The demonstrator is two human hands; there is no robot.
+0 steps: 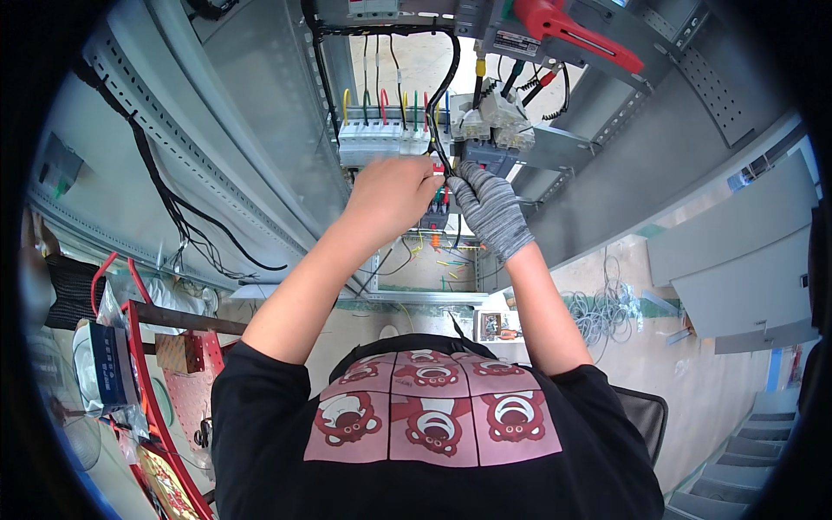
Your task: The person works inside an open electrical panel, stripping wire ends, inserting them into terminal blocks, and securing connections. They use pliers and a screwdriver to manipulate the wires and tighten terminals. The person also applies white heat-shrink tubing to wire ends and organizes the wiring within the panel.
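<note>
A black cable bundle [431,111] hangs down inside a grey metal cabinet, in front of a row of white circuit breakers [373,132]. My bare left hand [390,192] is closed at the bundle's left side, its fingertips pinched together; what they hold is hidden, and the back of the hand is slightly blurred. On the other side, my right hand [492,208] wears a grey knitted glove, its fingers closed round the lower part of the bundle. Partly behind my hands sits a smaller breaker with red and green wires [438,212].
A red rotary handle [576,36] juts out at upper right, above thick cables and clear terminal covers [494,117]. Loose black wires [186,204] hang along the left panel. A red cart [143,347] stands at left; coiled grey wire [607,312] lies on the floor at right.
</note>
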